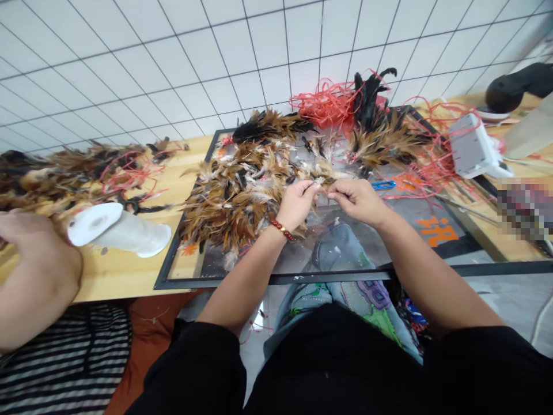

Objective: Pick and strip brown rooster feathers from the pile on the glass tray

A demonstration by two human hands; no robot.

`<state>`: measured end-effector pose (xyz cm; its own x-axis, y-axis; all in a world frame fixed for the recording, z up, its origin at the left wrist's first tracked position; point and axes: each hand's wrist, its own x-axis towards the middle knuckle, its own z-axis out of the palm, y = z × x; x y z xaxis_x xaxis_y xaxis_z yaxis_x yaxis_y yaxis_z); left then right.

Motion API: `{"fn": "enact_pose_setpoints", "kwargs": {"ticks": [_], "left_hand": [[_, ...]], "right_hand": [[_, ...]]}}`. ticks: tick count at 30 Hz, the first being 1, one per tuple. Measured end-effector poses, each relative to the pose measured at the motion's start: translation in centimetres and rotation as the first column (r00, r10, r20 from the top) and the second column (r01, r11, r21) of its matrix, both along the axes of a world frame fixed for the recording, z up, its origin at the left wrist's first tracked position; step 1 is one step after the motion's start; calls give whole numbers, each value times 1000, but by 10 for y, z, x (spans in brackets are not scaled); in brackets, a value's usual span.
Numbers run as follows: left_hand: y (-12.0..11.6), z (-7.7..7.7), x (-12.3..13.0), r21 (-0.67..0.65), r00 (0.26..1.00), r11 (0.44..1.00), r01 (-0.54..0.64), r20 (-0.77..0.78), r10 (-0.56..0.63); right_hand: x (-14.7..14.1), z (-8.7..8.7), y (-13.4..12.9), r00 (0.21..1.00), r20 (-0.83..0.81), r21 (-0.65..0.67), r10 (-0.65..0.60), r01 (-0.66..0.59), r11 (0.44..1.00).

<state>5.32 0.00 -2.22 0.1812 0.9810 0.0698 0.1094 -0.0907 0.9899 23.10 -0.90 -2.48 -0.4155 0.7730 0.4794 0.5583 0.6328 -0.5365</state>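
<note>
My left hand (297, 203), with a beaded bracelet at the wrist, is closed in a pinch over the framed clear panel. Opposite it, almost touching, my right hand (358, 199) is pinched too. Between the fingertips is a small feather (318, 181) with a whitish, fluffy base; its exact outline is hard to make out. A big heap of brown feathers (233, 196) lies beside and behind my left hand. Just right of my right hand rests a blue-handled cutter (383, 185).
Behind are red plastic strands (326, 106), black feathers (369, 101) and a brown feather bunch (391, 141). A white device (475, 147) stands right. On the left are a white spool (142, 230), more feathers (82, 167) and another person's arm (38, 259). A dark frame edge (276, 280) runs in front.
</note>
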Motion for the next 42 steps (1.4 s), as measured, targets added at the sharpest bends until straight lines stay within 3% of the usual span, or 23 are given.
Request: {"fn": "enact_pose_setpoints", "kwargs": {"ticks": [4, 8, 10, 12, 16, 18, 20, 22, 24, 27, 30, 33, 37, 40, 42], "left_hand": [[0, 2, -1, 7, 997, 997, -78, 7, 78], [-4, 9, -1, -181, 978, 983, 33, 210, 6], [-3, 8, 0, -191, 969, 980, 45, 247, 4], [-1, 3, 1, -123, 979, 992, -23, 197, 47], [5, -9, 0, 130, 990, 984, -123, -59, 131], [5, -11, -2, 261, 967, 963, -66, -220, 126], [3, -10, -4, 349, 935, 934, 80, -351, 51], [-1, -7, -4, 377, 909, 890, 255, -408, -88], [-4, -5, -2, 391, 912, 864, 318, -376, -165], [-3, -5, -1, 398, 965, 905, 149, -258, -45], [2, -8, -4, 402, 957, 915, -15, -261, 131], [4, -9, -8, 453, 877, 891, 42, -443, 184], [-3, -7, -9, 475, 790, 826, 304, -611, 61], [-7, -4, -7, 477, 832, 779, 407, -546, -101], [-7, -4, -5, 462, 896, 815, 350, -419, -147]], "right_hand": [[-3, -1, -2, 1000, 13, 0, 5, -5, 1000], [0, -3, 1, 994, 25, -1, -102, 102, 995], [1, -4, 2, 990, 33, 4, -139, 139, 990], [0, -6, 2, 989, 75, 19, -129, 128, 992], [-12, -4, -5, 977, 211, 105, 12, -35, 994], [-15, -1, -8, 979, 203, 193, 7, -48, 980], [-14, 2, -8, 989, 127, 258, -77, 42, 965], [-9, 3, -4, 986, 31, 242, -164, 151, 958], [-2, 2, 0, 974, -41, 163, -222, 226, 960], [1, -2, 3, 962, -70, 48, -264, 267, 962], [-10, -4, -1, 991, 9, 63, -131, 130, 989], [-21, -1, -7, 997, 83, 149, 1, -13, 989], [-17, 5, -7, 992, -76, 158, -103, 114, 981], [-6, 6, -2, 979, -140, 57, -150, 159, 986], [-2, 4, 1, 977, -142, -19, -161, 160, 987]]}}
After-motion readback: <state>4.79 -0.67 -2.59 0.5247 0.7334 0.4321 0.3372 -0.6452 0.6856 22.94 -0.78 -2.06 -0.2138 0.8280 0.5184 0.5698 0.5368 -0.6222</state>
